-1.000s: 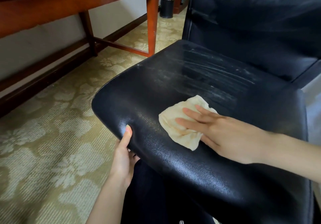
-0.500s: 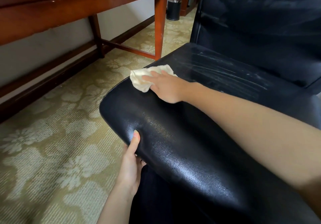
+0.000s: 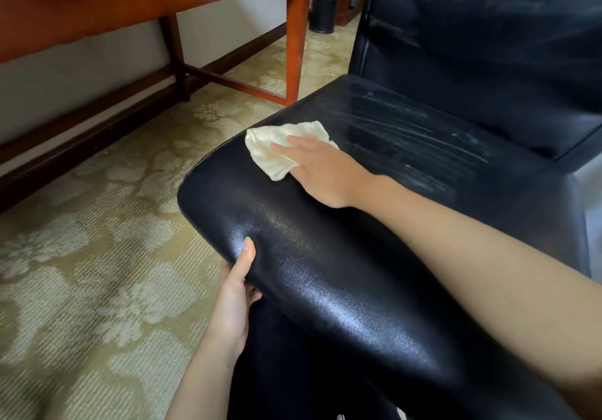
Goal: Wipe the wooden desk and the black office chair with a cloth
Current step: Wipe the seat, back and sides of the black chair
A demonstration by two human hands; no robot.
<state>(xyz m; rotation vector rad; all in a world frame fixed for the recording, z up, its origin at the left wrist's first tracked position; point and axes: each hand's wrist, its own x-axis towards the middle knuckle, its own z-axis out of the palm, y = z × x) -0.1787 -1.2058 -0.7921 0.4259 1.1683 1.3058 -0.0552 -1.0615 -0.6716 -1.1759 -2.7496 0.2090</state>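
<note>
Black office chair [image 3: 325,273]: your right hand [image 3: 322,172] presses the cloth [image 3: 277,146] flat on its seat; your left hand [image 3: 234,302] grips the front edge, likely steadying it.

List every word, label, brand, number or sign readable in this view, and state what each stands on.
No text can be read anywhere in this view.
The black office chair, cloth, wooden desk, black bin and carpet show no lettering.
The pale streaks on the chair seat are smears, not writing.
</note>
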